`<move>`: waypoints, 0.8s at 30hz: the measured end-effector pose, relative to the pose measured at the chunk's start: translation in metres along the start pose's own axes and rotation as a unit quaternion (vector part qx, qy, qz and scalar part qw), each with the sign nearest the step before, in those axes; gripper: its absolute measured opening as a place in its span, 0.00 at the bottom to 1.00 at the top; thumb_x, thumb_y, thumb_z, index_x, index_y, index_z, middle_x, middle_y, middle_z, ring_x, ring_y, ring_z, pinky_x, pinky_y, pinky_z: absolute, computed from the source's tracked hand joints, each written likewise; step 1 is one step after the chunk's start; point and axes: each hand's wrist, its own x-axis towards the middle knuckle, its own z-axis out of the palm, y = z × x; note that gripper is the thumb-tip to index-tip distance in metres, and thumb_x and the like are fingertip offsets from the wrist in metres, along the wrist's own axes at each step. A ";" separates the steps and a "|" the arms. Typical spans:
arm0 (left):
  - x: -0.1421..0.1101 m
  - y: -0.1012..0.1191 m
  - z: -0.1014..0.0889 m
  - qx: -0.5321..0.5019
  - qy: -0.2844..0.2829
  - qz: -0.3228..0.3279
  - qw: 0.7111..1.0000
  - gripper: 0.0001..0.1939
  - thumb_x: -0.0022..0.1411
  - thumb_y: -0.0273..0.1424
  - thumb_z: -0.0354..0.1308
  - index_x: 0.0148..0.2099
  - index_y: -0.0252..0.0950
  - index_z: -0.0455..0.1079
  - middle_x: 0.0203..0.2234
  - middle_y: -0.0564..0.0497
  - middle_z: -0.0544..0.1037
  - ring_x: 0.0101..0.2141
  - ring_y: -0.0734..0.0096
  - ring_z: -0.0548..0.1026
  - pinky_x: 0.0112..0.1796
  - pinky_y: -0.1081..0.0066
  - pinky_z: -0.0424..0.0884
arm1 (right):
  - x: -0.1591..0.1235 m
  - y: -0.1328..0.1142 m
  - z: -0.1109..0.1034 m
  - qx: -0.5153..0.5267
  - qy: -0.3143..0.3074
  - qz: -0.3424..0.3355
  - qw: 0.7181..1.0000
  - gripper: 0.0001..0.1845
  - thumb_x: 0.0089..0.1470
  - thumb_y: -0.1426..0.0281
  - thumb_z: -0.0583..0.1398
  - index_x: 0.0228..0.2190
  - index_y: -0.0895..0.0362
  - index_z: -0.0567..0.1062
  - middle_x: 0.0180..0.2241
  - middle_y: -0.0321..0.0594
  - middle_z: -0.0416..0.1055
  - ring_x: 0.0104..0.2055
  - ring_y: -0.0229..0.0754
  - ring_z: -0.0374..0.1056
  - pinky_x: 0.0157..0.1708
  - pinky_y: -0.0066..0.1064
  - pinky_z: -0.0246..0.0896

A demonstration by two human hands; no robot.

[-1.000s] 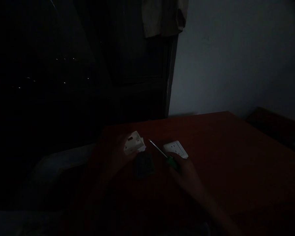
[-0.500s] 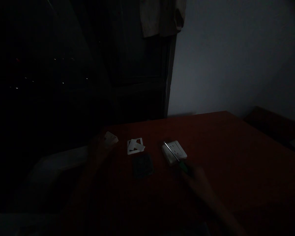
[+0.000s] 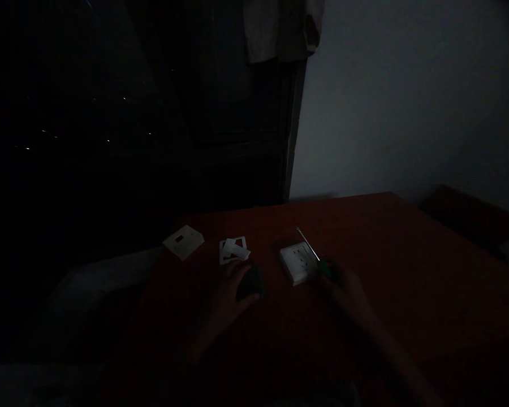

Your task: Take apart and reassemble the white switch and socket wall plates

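A screwdriver (image 3: 323, 268) with a green handle and a thin metal shaft is held in my right hand (image 3: 346, 293), its tip pointing up and left. Just left of that hand lies a white wall socket (image 3: 296, 262) with dark slots, close to the fingers. My left hand (image 3: 227, 297) has thumb and fingers around the edges of a dark square piece (image 3: 250, 282), its detail lost in the dim light. Behind it, a white square frame (image 3: 223, 259) lies flat, with white strips (image 3: 236, 249) across it.
A white box-like piece (image 3: 185, 243) with a dark rectangular opening sits near the left edge of the reddish-brown table (image 3: 365, 237). A pale wall (image 3: 385, 102) rises behind. Dark window panes stand at the left, with cloth (image 3: 275, 31) hanging above.
My left hand has left the white box-like piece and moved right onto the dark square piece. The screwdriver has swung up and right, off the socket's face.
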 end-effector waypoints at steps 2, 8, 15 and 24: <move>-0.002 -0.002 0.006 0.007 -0.004 0.002 1.000 0.32 0.53 0.35 0.65 0.59 0.43 0.62 0.58 0.45 0.64 0.57 0.52 0.64 0.56 0.53 0.62 | 0.003 0.004 0.002 -0.007 0.002 0.003 1.000 0.25 0.53 0.62 0.55 0.51 0.59 0.70 0.44 0.47 0.75 0.42 0.49 0.73 0.39 0.37 0.67; -0.003 -0.006 0.010 0.032 -0.004 0.009 0.999 0.34 0.50 0.34 0.67 0.59 0.45 0.62 0.59 0.46 0.63 0.57 0.51 0.63 0.56 0.51 0.61 | 0.013 0.012 0.005 0.002 0.011 0.005 1.000 0.26 0.54 0.60 0.55 0.51 0.60 0.70 0.44 0.48 0.75 0.43 0.49 0.73 0.41 0.37 0.67; -0.004 -0.007 0.011 0.037 -0.014 0.025 0.999 0.36 0.50 0.32 0.67 0.60 0.44 0.61 0.60 0.46 0.63 0.58 0.52 0.61 0.57 0.52 0.60 | 0.014 0.013 0.007 -0.007 0.016 0.002 1.000 0.26 0.54 0.62 0.55 0.52 0.60 0.70 0.46 0.49 0.75 0.44 0.49 0.72 0.42 0.38 0.66; -0.003 -0.001 0.010 0.027 -0.002 0.014 1.000 0.34 0.49 0.34 0.68 0.58 0.43 0.63 0.58 0.46 0.64 0.56 0.50 0.63 0.56 0.52 0.62 | 0.008 0.006 0.007 -0.007 0.010 -0.005 1.000 0.26 0.53 0.63 0.55 0.52 0.59 0.70 0.45 0.47 0.76 0.43 0.48 0.73 0.41 0.36 0.67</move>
